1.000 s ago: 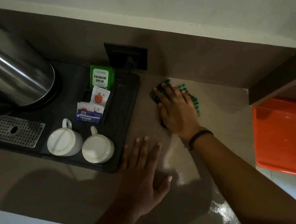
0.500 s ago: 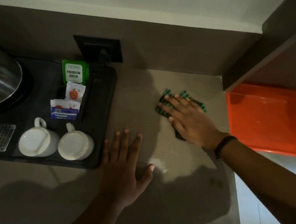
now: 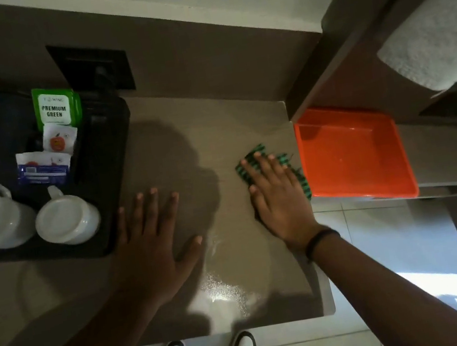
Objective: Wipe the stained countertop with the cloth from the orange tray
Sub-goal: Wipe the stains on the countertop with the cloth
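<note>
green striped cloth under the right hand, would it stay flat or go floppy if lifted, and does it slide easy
The cloth would probably go floppy: it lies thin and rumpled under the flat right hand, its edges bunched. It likely weighs little, since it looks to be a single thin layer. It should slide fairly easily, as the countertop looks smooth and glossy, with a wet sheen near the front.

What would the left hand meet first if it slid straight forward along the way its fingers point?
The left hand points toward the back wall. The countertop ahead looks bare, so probably the wall first; the black tray lies just beside that line.
</note>
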